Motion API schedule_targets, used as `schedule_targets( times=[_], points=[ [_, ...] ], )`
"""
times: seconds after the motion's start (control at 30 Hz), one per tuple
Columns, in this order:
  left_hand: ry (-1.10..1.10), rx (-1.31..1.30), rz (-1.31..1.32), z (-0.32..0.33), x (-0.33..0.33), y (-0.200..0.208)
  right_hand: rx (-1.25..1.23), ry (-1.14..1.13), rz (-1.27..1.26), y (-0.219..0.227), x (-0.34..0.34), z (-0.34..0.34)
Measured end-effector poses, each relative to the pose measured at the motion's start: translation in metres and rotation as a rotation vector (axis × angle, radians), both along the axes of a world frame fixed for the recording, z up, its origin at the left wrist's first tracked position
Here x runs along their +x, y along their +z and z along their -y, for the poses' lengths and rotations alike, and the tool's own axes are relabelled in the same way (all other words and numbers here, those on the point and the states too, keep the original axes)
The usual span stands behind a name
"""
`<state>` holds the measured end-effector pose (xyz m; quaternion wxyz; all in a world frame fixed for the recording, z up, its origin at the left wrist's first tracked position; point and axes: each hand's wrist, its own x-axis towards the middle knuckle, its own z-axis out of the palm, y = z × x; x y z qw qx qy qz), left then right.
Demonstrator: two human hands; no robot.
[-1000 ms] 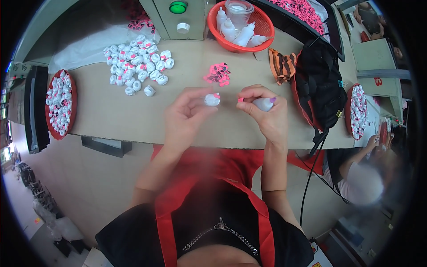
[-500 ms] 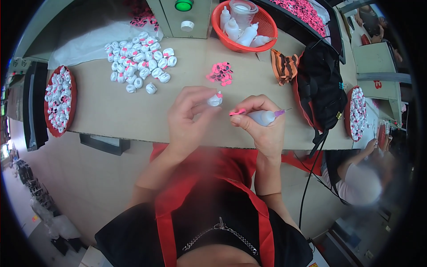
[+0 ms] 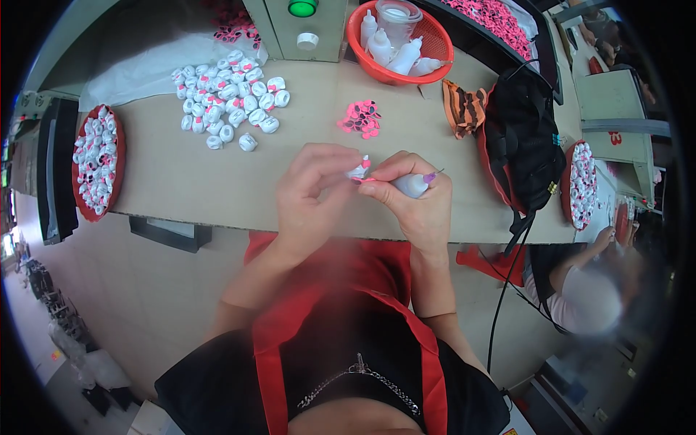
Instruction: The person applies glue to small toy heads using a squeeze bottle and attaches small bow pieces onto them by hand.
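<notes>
Over the near part of the table, my left hand [image 3: 313,194] pinches a small white figure with a pink patch [image 3: 359,170] between thumb and fingers. My right hand [image 3: 417,199] holds a small pink piece [image 3: 367,180] at its fingertips, right against the white figure. Tucked in the same palm is a translucent glue bottle [image 3: 412,185] with a purple needle tip pointing up and right. Beyond the hands lies a little heap of pink pieces [image 3: 360,118]. Many similar white figures [image 3: 230,94] are spread out at the back left.
A red-orange basket [image 3: 444,51] of squeeze bottles stands at the back. To the right lie a black bag [image 3: 523,138] and an orange-and-black striped cloth [image 3: 462,109]. A red tray of white pieces [image 3: 98,163] sits at the left edge. Another person [image 3: 591,293] works at far right.
My right hand has moved left, carrying the pink piece up to the white figure; the glue bottle came along with it. My left hand has shifted slightly right.
</notes>
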<state>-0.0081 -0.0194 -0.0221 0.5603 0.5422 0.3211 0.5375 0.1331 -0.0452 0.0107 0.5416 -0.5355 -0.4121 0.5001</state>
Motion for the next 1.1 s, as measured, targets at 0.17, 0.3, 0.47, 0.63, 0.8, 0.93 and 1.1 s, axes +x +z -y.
schedule_targets(
  times=[0.17, 0.3, 0.47, 0.63, 0.8, 0.93, 1.1],
  points=[
    [-0.067, -0.038, 0.009, 0.003, -0.003, 0.006, -0.049, 0.013, -0.057, -0.007, 0.009, -0.001],
    [-0.252, -0.258, 0.162, -0.005, -0.012, 0.008, -0.071, 0.025, -0.094, -0.011, 0.011, -0.003],
    [-0.241, -0.336, 0.222, -0.006, -0.006, 0.005, -0.069, 0.067, -0.019, -0.009, 0.010, -0.003],
    [-0.059, -0.156, 0.106, 0.000, 0.002, 0.004, -0.076, 0.029, -0.006, -0.010, 0.004, -0.007],
    [-0.075, -0.111, 0.051, -0.003, 0.006, 0.007, -0.015, 0.042, 0.073, -0.005, 0.013, -0.009],
    [-0.019, -0.223, -0.088, -0.003, 0.004, 0.002, -0.043, 0.068, 0.131, -0.016, 0.016, -0.009],
    [-0.008, -0.277, -0.038, -0.005, 0.007, -0.001, 0.113, 0.115, 0.299, -0.023, 0.022, -0.011]
  ],
)
